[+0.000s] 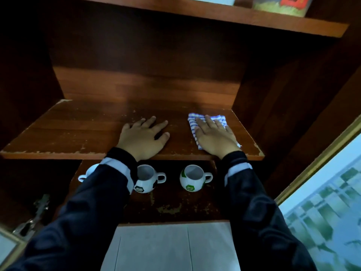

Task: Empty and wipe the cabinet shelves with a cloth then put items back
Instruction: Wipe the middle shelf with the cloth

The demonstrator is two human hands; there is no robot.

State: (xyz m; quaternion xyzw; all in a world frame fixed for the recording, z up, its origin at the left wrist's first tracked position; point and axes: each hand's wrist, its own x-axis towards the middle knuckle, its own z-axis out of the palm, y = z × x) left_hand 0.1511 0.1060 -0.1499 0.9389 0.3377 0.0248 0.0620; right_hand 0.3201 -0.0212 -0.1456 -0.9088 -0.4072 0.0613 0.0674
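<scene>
A bare wooden cabinet shelf (78, 132) fills the middle of the view, its front edge chipped. My left hand (143, 136) lies flat on it near the centre, fingers spread, holding nothing. My right hand (214, 136) presses flat on a blue-and-white checked cloth (192, 122) at the shelf's right end. On the shelf below stand three ball-shaped mugs: a black-and-white one (148, 179), a green-and-white one (193, 178), and a white one (88, 173) partly hidden by my left sleeve.
A higher shelf (214, 15) carries a white item and a green-and-red box (281, 4). An open cabinet door with a patterned panel (320, 202) stands at the right. Metal hinges (40, 206) show at lower left. Grey floor tiles (172, 247) lie below.
</scene>
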